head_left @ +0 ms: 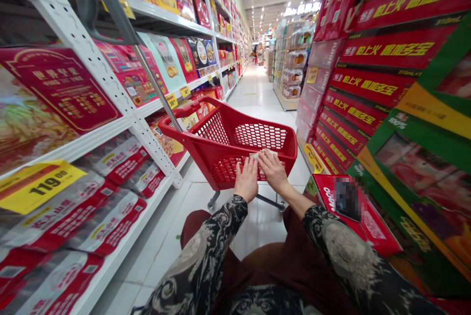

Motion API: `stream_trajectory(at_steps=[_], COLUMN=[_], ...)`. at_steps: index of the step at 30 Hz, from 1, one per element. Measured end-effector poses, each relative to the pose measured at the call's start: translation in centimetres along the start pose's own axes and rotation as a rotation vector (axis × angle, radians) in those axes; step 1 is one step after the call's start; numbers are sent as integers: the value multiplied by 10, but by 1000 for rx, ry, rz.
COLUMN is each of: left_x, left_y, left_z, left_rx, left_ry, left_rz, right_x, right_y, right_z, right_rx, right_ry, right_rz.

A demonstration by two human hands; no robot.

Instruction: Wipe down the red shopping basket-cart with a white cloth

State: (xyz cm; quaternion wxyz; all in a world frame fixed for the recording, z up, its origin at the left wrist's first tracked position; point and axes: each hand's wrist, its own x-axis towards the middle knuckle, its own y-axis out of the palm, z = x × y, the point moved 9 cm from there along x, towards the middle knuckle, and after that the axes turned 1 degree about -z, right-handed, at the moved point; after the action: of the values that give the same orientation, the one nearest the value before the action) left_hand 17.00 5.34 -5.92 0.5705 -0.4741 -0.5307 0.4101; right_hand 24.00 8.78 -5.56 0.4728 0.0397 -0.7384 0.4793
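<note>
A red plastic shopping cart (pixel 221 145) with perforated sides stands across the aisle in front of my knees. My left hand (pixel 247 180) lies against its near side, fingers stretched out. Beside it, my right hand (pixel 273 171) rests at the rim with bent fingers pressing on a crumpled whitish cloth or wipe (pixel 271 152). Part of this cloth pokes out above the fingertips of both hands; the rest is hidden beneath them. A long metal pull handle with a grey grip (pixel 106 11) leans up to the left from the cart.
White shelving (pixel 142 145) with packaged foods and yellow price tags lines the left. Stacked red drink cartons (pixel 382 79) and green fruit boxes (pixel 423 148) rise close on the right. A red box (pixel 379 231) juts out near my right forearm. The tiled aisle (pixel 253 79) runs ahead.
</note>
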Motion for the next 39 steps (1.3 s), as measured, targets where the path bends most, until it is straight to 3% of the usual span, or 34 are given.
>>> stream_trajectory(at_steps=[5, 8, 14, 17, 21, 30, 33, 39], left_x=[-7, -8, 2, 7, 8, -3, -1, 9], left_y=[17, 20, 10, 5, 5, 18, 16, 2], left_z=[-9, -15, -24, -28, -34, -35, -30, -6], left_rx=[22, 17, -9, -12, -15, -14, -9, 14], left_ry=[38, 55, 48, 46, 75, 89, 81, -14], left_rz=[52, 65, 7, -16, -11, 67, 68, 3], right_x=[-33, -45, -32, -29, -41, -79, -71, -10], right_y=[17, 16, -26, -37, -27, 3, 0, -19], right_z=[2, 0, -28, -48, -55, -39, -31, -21], right_rx=[-6, 6, 19, 28, 38, 49, 85, 99], right_ry=[13, 42, 156, 217, 207, 91, 58, 87], right_rz=[84, 119, -47, -79, -34, 59, 46, -69])
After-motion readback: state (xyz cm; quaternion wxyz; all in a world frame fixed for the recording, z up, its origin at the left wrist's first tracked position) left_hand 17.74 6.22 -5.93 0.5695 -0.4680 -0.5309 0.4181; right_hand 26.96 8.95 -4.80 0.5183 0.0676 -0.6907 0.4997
